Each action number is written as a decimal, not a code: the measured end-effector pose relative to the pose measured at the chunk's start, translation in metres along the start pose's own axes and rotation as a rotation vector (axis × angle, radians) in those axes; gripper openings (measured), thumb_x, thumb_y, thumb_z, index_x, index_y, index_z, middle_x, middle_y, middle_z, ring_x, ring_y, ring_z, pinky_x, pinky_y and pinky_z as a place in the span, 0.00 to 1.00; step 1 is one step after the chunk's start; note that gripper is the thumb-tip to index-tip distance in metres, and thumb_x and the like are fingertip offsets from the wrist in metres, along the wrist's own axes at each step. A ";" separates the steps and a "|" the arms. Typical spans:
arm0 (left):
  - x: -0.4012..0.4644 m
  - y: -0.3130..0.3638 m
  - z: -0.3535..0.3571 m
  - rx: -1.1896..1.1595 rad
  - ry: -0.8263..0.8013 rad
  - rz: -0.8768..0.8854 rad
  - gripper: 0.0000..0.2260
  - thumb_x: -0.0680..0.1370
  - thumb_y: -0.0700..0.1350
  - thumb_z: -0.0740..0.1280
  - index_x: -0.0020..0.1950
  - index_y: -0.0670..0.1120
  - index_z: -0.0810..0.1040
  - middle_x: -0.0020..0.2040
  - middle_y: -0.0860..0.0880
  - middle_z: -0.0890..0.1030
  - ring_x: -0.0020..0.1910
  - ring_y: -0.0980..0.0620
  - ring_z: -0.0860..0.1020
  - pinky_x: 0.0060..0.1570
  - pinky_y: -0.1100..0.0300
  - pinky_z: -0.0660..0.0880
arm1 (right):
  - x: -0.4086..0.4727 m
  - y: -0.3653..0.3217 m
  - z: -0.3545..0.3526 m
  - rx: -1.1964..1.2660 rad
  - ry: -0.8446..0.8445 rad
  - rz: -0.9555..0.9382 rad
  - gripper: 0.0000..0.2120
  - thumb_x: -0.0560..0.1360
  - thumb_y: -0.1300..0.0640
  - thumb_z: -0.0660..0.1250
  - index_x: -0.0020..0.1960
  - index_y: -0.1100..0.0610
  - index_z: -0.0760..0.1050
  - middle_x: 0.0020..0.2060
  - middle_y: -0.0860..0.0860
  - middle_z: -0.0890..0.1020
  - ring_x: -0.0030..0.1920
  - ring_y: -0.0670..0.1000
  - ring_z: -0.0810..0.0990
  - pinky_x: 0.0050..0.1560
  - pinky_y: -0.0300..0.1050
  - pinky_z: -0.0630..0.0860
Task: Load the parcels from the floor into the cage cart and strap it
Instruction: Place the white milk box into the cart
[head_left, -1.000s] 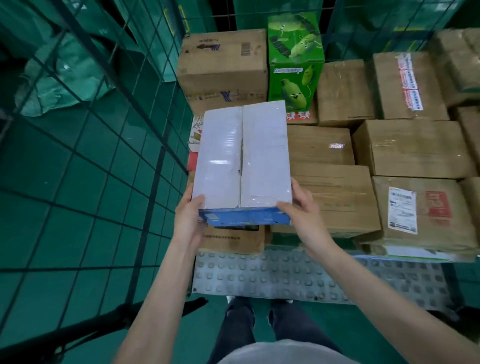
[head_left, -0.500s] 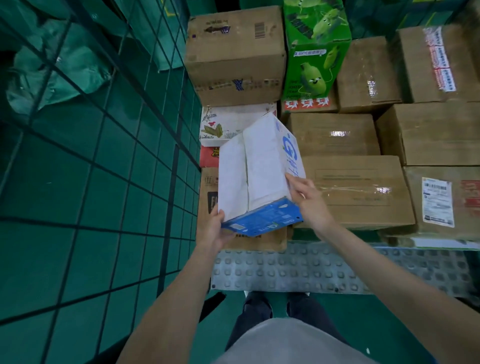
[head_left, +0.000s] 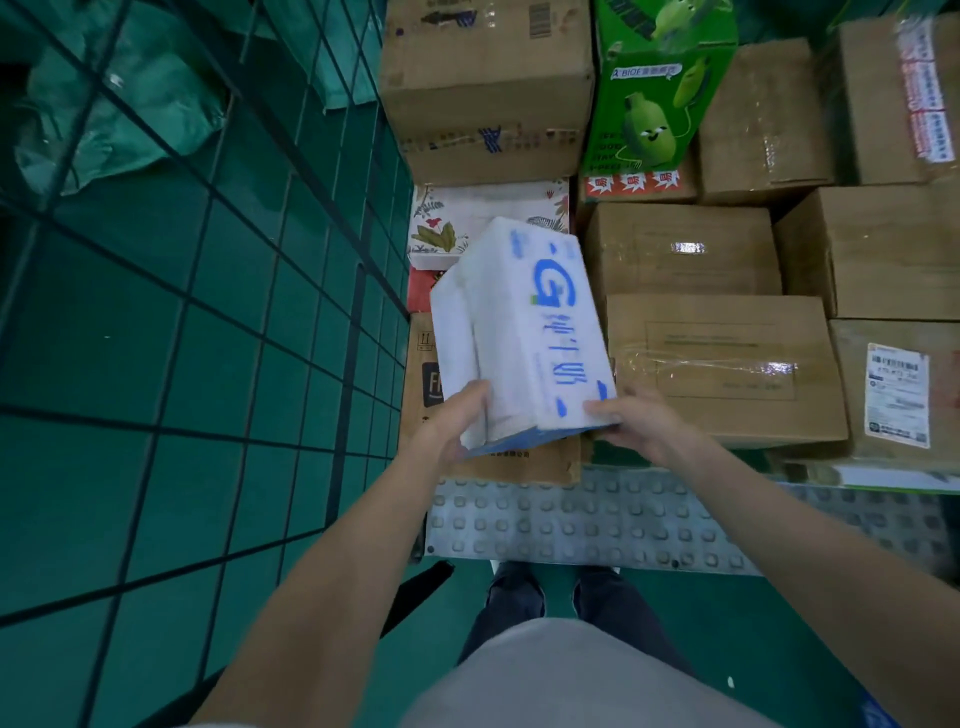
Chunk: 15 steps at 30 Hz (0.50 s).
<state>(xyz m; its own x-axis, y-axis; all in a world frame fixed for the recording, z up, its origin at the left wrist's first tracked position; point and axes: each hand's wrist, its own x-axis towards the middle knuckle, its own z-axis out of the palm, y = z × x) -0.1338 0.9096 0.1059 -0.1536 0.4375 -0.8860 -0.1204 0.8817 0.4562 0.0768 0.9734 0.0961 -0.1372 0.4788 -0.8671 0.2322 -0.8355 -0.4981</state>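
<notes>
White with blue print, the parcel (head_left: 519, 338) sits tilted between both hands: the left hand (head_left: 451, 423) grips its near left corner, the right hand (head_left: 636, 423) clamps its near right edge. Beyond the right hand lie brown cartons (head_left: 722, 364) stacked in the cage cart (head_left: 597, 519); left of the left hand stands its mesh wall (head_left: 208, 312).

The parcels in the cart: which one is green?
The tall green box printed with cartoon gourd figures, standing in the back row between two plain brown cartons. All the others are brown, white or floral, including the white and blue parcel held in both hands.
</notes>
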 end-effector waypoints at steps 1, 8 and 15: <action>-0.001 0.004 0.000 -0.063 -0.001 -0.004 0.11 0.84 0.56 0.56 0.57 0.51 0.73 0.49 0.53 0.76 0.47 0.55 0.74 0.50 0.55 0.73 | 0.001 0.002 0.003 -0.041 -0.015 -0.017 0.25 0.73 0.64 0.73 0.67 0.57 0.71 0.58 0.51 0.81 0.58 0.53 0.79 0.66 0.57 0.73; 0.001 0.001 -0.029 -0.426 0.080 0.249 0.20 0.82 0.59 0.56 0.64 0.48 0.76 0.59 0.45 0.82 0.49 0.50 0.83 0.45 0.54 0.82 | -0.016 -0.022 0.027 -0.169 -0.164 -0.243 0.16 0.79 0.68 0.62 0.62 0.54 0.78 0.50 0.48 0.84 0.44 0.45 0.83 0.49 0.39 0.78; 0.008 -0.020 -0.029 0.035 0.622 0.260 0.31 0.80 0.51 0.64 0.79 0.51 0.52 0.71 0.44 0.64 0.63 0.43 0.72 0.64 0.45 0.72 | -0.015 0.000 0.045 -0.190 -0.348 -0.093 0.19 0.81 0.67 0.58 0.61 0.48 0.78 0.58 0.48 0.82 0.58 0.51 0.81 0.63 0.47 0.74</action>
<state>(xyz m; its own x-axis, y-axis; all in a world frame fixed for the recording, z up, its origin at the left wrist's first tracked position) -0.1610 0.8907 0.0923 -0.7109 0.4621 -0.5301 0.0269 0.7711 0.6361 0.0357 0.9543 0.1097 -0.4761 0.4026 -0.7818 0.3726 -0.7130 -0.5940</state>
